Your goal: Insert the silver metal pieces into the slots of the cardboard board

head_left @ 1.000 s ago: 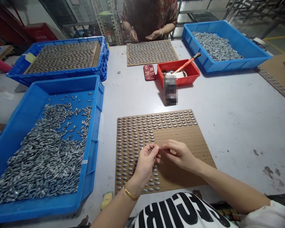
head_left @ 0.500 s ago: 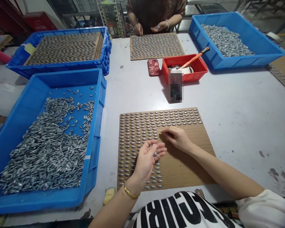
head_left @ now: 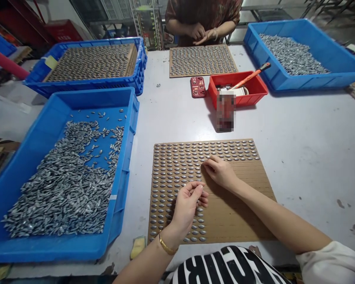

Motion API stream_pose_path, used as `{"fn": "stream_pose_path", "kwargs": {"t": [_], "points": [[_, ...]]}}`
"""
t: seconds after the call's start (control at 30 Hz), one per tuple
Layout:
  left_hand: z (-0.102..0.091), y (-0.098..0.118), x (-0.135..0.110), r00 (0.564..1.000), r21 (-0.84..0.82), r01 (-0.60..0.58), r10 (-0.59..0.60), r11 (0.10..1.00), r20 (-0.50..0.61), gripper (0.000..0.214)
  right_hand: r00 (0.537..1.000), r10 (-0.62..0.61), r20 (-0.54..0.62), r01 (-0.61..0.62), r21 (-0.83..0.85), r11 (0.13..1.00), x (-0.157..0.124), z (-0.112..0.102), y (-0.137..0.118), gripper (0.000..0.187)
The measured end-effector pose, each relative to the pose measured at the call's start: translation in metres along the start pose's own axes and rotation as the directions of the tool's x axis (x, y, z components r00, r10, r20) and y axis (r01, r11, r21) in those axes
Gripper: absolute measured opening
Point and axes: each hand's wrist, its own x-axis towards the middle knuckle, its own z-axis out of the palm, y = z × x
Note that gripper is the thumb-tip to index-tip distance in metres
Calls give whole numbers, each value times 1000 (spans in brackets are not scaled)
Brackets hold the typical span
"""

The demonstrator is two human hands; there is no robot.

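Right hand (head_left: 220, 172) pinched down onto cardboard board (head_left: 239, 213), grasp unclear; left hand (head_left: 189, 202) at 7 o'clock, loosely curled, contents hidden.

This is a small factory workshop where work is done by hand. A wide grey work table (head_left: 298, 130) carries blue plastic crates (head_left: 32, 154) filled with loose metal pieces (head_left: 62, 189). Cardboard sheets (head_left: 239, 213) hold the same pieces in tidy rows. Another person (head_left: 204, 12) works at the far side, and metal racks (head_left: 139, 15) stand behind.
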Motion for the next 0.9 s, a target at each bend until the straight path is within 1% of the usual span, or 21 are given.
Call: {"fn": "stream_pose_path", "kwargs": {"t": [0.17,0.27,0.33,0.4,0.5,0.57,0.63,0.77,0.83,0.9], "points": [[-1,0,2,1000,-42,-10,9,999,-1,38,999,29,28,-28,-48,998,3,0,-2,17],[-1,2,2,999,-64,-35,33,997,-20,36,999,48,20,-47,-29,998,3,-2,-3,17],[-1,3,3,998,-66,-47,45,997,-32,32,999,43,2,-43,47,998,1,-7,-8,15],[-2,4,4,997,-57,-64,61,996,-53,30,1000,21,-17,-18,170,985,-5,-17,-16,14],[-1,5,8,992,-51,-102,98,994,-74,28,998,-61,10,54,358,932,-18,-32,-34,16],[1,3,10,993,-62,-110,107,992,-53,28,991,-129,35,102,423,900,-26,-38,-44,16],[5,1,12,995,-68,-96,95,993,-28,29,987,-159,21,134,429,893,-32,-40,-49,15],[14,-2,11,997,-54,-76,75,996,-17,26,989,-145,-11,137,400,906,-38,-37,-46,18],[17,2,9,998,-58,-55,55,997,5,23,991,-131,-15,127,396,909,-38,-39,-41,19],[17,13,7,999,-97,-36,39,995,22,21,995,-85,-45,96,379,920,-38,-43,-32,17]]}}
